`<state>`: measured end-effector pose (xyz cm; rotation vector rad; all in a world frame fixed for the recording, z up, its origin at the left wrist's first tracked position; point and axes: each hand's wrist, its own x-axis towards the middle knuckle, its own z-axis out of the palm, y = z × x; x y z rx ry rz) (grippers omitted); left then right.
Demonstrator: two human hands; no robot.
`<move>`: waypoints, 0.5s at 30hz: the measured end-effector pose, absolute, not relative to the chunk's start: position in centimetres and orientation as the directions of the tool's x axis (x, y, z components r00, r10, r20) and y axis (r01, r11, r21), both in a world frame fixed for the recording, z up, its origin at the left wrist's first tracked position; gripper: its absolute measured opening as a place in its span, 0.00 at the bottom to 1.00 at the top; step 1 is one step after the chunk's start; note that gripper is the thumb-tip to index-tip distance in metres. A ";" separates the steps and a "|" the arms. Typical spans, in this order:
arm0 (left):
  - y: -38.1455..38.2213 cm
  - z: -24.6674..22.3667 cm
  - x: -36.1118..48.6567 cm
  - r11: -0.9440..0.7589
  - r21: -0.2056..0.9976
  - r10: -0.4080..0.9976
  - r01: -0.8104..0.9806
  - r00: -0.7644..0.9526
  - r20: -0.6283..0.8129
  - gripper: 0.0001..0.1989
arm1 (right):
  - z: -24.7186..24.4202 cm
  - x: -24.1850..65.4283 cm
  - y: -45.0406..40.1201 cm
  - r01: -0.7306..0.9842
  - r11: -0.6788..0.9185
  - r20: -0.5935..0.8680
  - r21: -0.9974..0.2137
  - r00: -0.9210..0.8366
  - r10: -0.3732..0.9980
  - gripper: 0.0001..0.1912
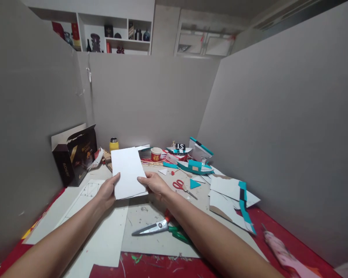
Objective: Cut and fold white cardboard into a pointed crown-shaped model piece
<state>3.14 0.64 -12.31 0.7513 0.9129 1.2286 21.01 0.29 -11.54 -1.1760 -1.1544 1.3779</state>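
Note:
A white rectangular card (129, 172) is held up over the table between both hands. My left hand (106, 191) grips its lower left edge, with the thumb on the front face. My right hand (155, 184) pinches the lower right edge, thumb also on the front. A second layer shows along the card's bottom edge. Below my right forearm lie large scissors (153, 227) with green and red handles. Small red-handled scissors (184, 188) rest to the right of my right hand, near a teal triangle (195, 184).
A dark box (75, 158) stands at the left, with a yellow bottle (114, 144) behind the card. Farther back are a red paper cup (156, 154) and a teal paper boat (195, 167). White cut pieces (227, 193) lie at the right. Grey partitions enclose the table.

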 end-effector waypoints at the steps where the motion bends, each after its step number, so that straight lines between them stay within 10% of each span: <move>1: 0.7 -12.4 3.1 0.186 0.877 0.983 -0.443 0.080 -0.168 0.15 | -11.6 21.0 0.4 -0.088 -0.097 -0.091 -0.991 -0.076 0.993 0.08; 15: 1.7 -13.2 1.6 0.030 0.923 0.977 -0.383 -0.184 -0.108 0.15 | -10.0 23.6 1.9 -0.202 0.079 0.042 -0.976 0.182 0.982 0.10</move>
